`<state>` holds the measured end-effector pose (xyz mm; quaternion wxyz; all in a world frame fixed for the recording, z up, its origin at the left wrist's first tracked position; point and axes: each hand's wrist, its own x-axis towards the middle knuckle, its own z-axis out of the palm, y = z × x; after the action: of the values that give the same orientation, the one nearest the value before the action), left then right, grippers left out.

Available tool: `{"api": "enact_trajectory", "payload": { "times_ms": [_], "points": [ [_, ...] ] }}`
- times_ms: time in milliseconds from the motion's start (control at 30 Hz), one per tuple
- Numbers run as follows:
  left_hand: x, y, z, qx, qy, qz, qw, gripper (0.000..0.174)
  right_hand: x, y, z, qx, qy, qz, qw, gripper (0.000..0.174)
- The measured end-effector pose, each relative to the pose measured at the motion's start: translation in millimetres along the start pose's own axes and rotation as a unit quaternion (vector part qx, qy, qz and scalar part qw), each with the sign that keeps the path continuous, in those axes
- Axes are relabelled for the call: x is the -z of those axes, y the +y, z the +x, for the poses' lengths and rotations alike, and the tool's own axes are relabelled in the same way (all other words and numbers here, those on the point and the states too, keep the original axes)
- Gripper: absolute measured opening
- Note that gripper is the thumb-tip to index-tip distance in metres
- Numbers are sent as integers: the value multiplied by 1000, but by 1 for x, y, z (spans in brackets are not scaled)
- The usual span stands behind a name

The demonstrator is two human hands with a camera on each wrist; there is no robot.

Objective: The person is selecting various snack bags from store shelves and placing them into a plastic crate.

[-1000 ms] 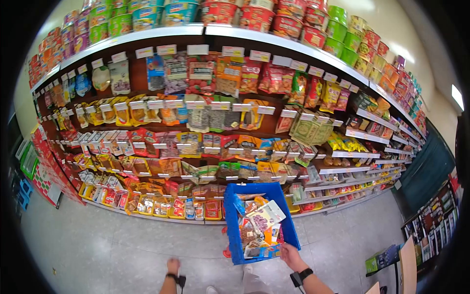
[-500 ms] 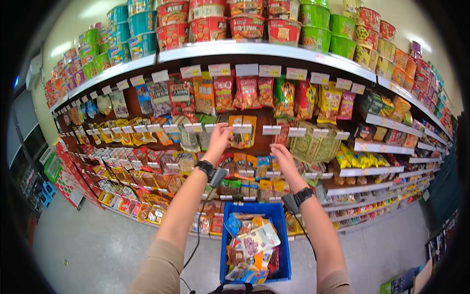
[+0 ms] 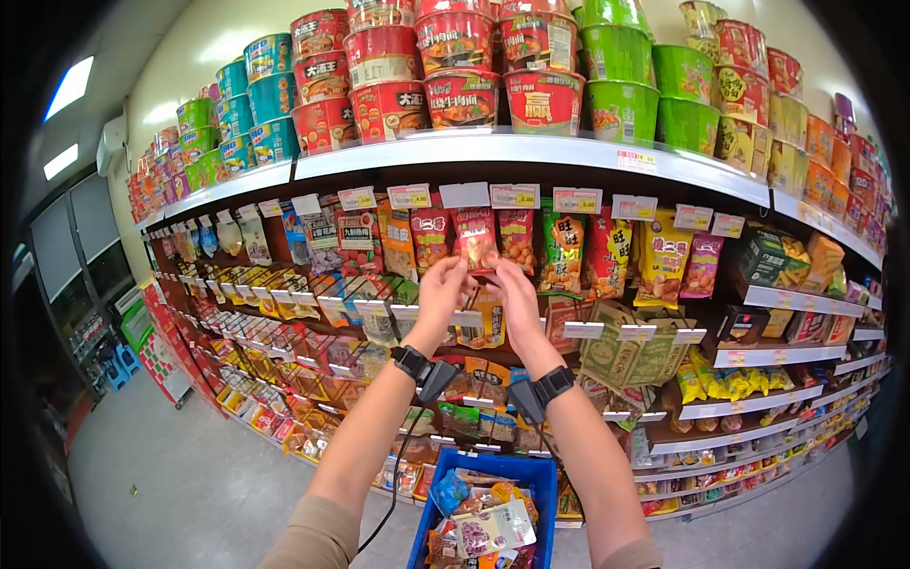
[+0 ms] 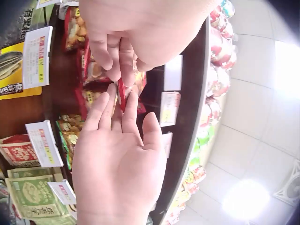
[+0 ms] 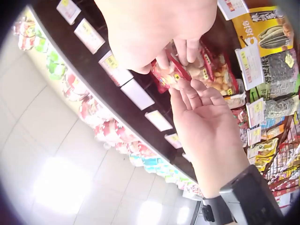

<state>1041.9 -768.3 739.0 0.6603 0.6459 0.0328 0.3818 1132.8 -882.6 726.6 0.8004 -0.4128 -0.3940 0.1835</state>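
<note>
A red snack bag [image 3: 475, 235] with a picture of light round pieces on it hangs in the top row of pegged bags. My left hand [image 3: 440, 292] and right hand [image 3: 513, 294] meet at its lower end, one from each side, with fingertips on it. In the left wrist view, the right hand [image 4: 122, 164] shows its palm, fingers nearly straight and thumb apart from the bag [image 4: 123, 91]. From the right wrist, the left hand [image 5: 208, 126] is seen palm-on, its fingertips at the bag's edge. Similar red bags [image 3: 518, 237] hang beside it.
A blue basket [image 3: 545, 474] full of packaged snacks stands below my arms. Tubs of instant noodles [image 3: 461, 99] are stacked on the white top shelf [image 3: 427, 147]. Price tags [image 3: 578, 200] jut out before the bags, and green packets [image 3: 621, 351] hang lower right.
Both hands rose from down by the basket to the shelf, first apart before the second row, then together at the red snack bag. The view has tilted upward and come closer.
</note>
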Motion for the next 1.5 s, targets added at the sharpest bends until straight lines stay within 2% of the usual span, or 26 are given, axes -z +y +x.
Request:
{"api": "enact_trajectory", "payload": {
  "times_ms": [67, 133, 200, 333, 367, 400, 433, 500, 533, 567, 600, 633, 667, 700, 733, 767, 833, 867, 933, 1067, 1133, 1200, 1233, 1333, 1433, 1500],
  "points": [
    [-6, 20, -13, -102, 23, -7, 994, 27, -17, -21, -17, 131, -4, -56, 990, 34],
    [-13, 39, -27, -107, 41, 9, 993, 21, -34, -40, -34, 144, 0, -57, 988, 33],
    [-19, 52, -38, -185, 65, -2, 981, 19, -46, -52, -45, 223, 2, -139, 965, 33],
    [-25, 67, -73, -190, 90, 32, 977, 16, -58, -60, -76, 203, 7, -119, 972, 30],
    [-19, 54, -88, -178, 76, 37, 980, 15, -56, -53, -94, 181, 11, -89, 979, 28],
    [-14, 41, -111, -137, 71, 43, 987, 14, -46, -37, -113, 219, 18, -169, 961, 28],
    [-5, 20, -136, -112, 51, 49, 991, 12, -41, -23, -143, 199, 15, -166, 966, 27],
    [20, -45, -207, -54, 18, 159, 986, 12, -20, 44, -230, 74, 58, -121, 988, 26],
    [35, -97, -241, -23, 9, 169, 985, 14, -11, 72, -267, 20, 85, -166, 982, 24],
    [46, -129, -286, 8, -45, 225, 973, 14, 6, 136, -326, -101, 123, -107, 981, 21],
    [60, -162, -329, 176, -95, 186, 962, 14, 19, 175, -378, -187, 115, -159, 962, 16],
    [81, -209, -383, 221, -101, 157, 957, 15, 22, 212, -433, -288, 119, -160, 936, 14],
    [111, -283, -442, 289, -147, 162, 932, 18, 24, 227, -471, -358, 117, -134, 917, 21],
    [128, -317, -494, 349, -174, 160, 907, 18, 29, 250, -512, -433, 107, -139, 884, 23],
    [138, -329, -531, 407, -201, 158, 877, 19, 29, 265, -547, -506, 97, -139, 846, 25],
    [136, -328, -545, 422, -210, 147, 870, 19, 29, 267, -565, -518, 72, -186, 832, 26],
    [137, -316, -560, 569, -225, 114, 783, 18, 31, 275, -604, -518, 53, -238, 820, 28],
    [136, -320, -555, 542, -248, 118, 794, 18, 42, 287, -616, -521, 39, -234, 820, 27],
    [130, -327, -555, 472, -287, 103, 827, 17, 47, 283, -629, -490, 91, -184, 847, 29],
    [117, -333, -522, 451, -306, 208, 812, 20, 54, 259, -617, -431, 152, -214, 863, 29],
    [117, -335, -508, 444, -297, 260, 804, 22, 61, 245, -629, -465, 126, -257, 838, 24],
    [124, -340, -508, 380, -285, 319, 820, 25, 72, 237, -646, -484, 175, -273, 813, 23],
    [123, -341, -500, 386, -283, 324, 816, 25, 75, 220, -638, -463, 228, -198, 834, 24],
    [108, -342, -495, 430, -258, 326, 801, 27, 106, 194, -649, -470, 341, -116, 806, 24],
    [70, -353, -509, 414, -228, 305, 826, 28, 152, 164, -670, -427, 398, -99, 806, 24],
    [24, -354, -508, 408, -205, 286, 842, 28, 190, 137, -686, -419, 387, -85, 817, 23]
  ]
}}
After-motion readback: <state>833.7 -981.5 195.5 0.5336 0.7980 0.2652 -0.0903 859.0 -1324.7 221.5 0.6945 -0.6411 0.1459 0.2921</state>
